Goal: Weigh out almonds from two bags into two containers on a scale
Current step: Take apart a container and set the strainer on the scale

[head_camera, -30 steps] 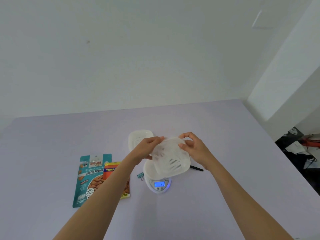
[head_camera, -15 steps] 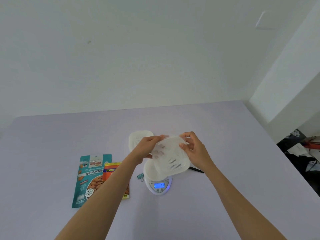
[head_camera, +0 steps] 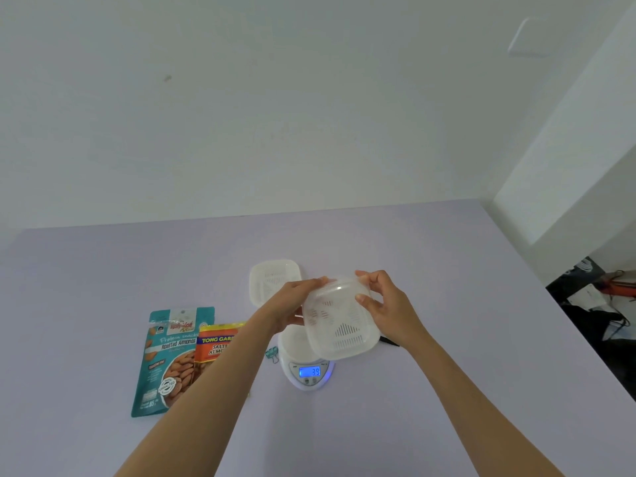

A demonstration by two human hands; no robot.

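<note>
Both hands are holding the perforated container (head_camera: 340,325) just above the scale (head_camera: 309,371): the left hand (head_camera: 296,302) is gripping its left edge and the right hand (head_camera: 385,304) is pinching the far right corner, tipping the slotted base toward the camera (probably lining it up to set down for weighing). The second container (head_camera: 273,280) is lying just beyond the scale. The teal almond bag (head_camera: 172,359) and orange almond bag (head_camera: 215,346) are lying left of the scale. A lilac table (head_camera: 447,339) is carrying everything, running back from the scale to a plain white wall.
</note>
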